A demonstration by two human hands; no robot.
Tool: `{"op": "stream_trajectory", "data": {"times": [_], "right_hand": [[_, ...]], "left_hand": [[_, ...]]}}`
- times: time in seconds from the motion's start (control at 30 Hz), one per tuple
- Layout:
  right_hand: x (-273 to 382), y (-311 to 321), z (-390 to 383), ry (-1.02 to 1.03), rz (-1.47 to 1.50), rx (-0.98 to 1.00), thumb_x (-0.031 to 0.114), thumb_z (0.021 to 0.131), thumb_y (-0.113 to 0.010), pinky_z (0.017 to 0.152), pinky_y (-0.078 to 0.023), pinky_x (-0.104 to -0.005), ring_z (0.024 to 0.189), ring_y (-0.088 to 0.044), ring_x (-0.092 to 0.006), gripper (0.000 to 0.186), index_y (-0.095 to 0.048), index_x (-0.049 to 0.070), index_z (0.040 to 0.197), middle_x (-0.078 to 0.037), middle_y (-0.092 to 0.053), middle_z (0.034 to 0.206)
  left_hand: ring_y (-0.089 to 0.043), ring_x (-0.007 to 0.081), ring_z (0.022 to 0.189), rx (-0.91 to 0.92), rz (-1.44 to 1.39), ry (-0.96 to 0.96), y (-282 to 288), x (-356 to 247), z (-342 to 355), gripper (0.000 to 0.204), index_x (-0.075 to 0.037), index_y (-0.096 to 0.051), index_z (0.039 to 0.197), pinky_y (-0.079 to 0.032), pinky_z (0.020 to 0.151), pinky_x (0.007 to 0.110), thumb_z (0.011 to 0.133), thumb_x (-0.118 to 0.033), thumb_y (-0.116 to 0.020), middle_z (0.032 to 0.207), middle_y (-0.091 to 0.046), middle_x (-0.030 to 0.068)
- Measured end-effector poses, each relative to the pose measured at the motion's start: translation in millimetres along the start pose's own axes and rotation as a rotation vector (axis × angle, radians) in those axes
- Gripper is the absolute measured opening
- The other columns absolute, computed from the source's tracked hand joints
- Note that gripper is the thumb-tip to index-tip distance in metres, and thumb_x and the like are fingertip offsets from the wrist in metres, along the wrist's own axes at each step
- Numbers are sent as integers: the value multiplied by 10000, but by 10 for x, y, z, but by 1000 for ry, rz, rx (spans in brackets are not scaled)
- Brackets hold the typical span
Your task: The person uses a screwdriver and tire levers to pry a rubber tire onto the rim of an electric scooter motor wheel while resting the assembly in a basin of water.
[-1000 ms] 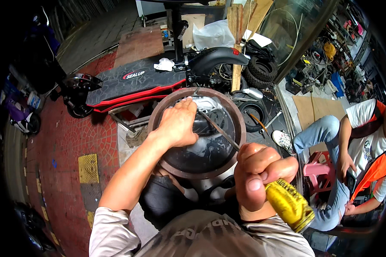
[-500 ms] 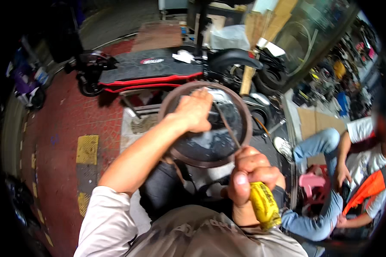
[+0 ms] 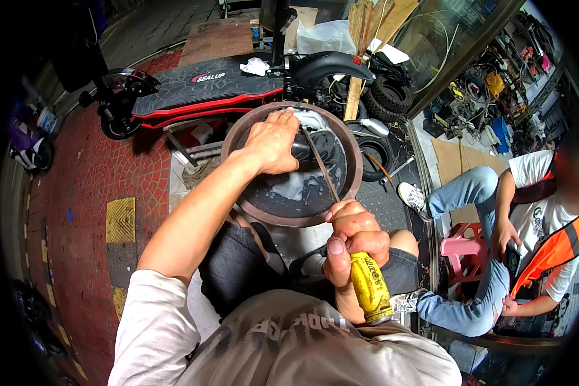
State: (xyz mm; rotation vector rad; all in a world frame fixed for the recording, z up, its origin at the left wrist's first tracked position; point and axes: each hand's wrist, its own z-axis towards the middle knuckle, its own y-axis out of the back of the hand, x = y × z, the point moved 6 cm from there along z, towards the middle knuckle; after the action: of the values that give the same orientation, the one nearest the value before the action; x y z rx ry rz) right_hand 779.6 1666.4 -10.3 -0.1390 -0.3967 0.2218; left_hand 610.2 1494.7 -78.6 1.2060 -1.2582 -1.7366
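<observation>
A brown round basin (image 3: 230, 136) with dark water and white suds stands in front of me. In it lies a dark, rounded wheel-like thing (image 3: 316, 149), partly under the suds. My left hand (image 3: 273, 143) lies over its left side, fingers stretched forward and thumb to the right; the fingertips' contact is hard to see. My right hand (image 3: 355, 237) is closed round a yellow-handled pry bar (image 3: 323, 168). Its long thin metal shaft slants forward across the basin, its far tip against the dark thing near my left fingers. The handle's butt points back toward me.
A black scooter (image 3: 206, 80) with red edging stands beyond the basin. Tyres (image 3: 391, 90), a wooden plank (image 3: 354, 98) and a wrench (image 3: 402, 166) lie to the right. A seated person (image 3: 469, 193) is at the right, beside a pink stool (image 3: 460, 249).
The whole scene has shifted left and slightly up in the view, and looks sharper. Both hands and the pry bar keep nearly the same places relative to the basin.
</observation>
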Motion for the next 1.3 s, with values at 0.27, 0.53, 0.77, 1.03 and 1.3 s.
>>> {"op": "stream_trajectory", "data": {"times": [0.27,0.53,0.77,1.03,1.3], "right_hand": [[10,-37,-44,12,-26,4,-76,867,-702,616,-500,-391,587,-496,-189,238,-509,59,904,-83,-582,738],[55,-19,-167,-78,-73,54,1,918,-653,776,-525,-456,717,-496,-182,218,-460,96,958,-75,-560,833],[63,-44,-286,-85,-98,68,-1,916,-655,788,-536,-461,721,-503,-183,225,-457,100,954,-69,-553,828],[68,-84,-370,-52,-110,52,-37,899,-695,782,-562,-474,682,-520,-192,227,-498,77,900,-68,-569,807],[71,-93,-478,-77,-161,21,-10,880,-724,859,-553,-517,678,-537,-211,233,-510,79,872,-73,-576,801]], "left_hand": [[-388,414,1549,-15,-79,0,28,70,-30,699,6,-607,1293,-399,1234,500,685,-247,-844,1670,-414,259],[-385,420,1553,-23,-106,27,20,35,-33,709,14,-615,1283,-395,1240,500,666,-246,-850,1666,-418,264],[-382,422,1553,-38,-135,27,21,51,-36,721,25,-608,1287,-392,1240,507,660,-240,-846,1666,-415,266],[-417,413,1513,-53,-121,5,-21,116,-18,763,-4,-580,1281,-431,1195,508,638,-279,-884,1678,-399,235],[-384,411,1542,-56,-151,-7,-8,131,-12,777,11,-586,1295,-416,1217,498,633,-268,-881,1682,-386,252]]}}
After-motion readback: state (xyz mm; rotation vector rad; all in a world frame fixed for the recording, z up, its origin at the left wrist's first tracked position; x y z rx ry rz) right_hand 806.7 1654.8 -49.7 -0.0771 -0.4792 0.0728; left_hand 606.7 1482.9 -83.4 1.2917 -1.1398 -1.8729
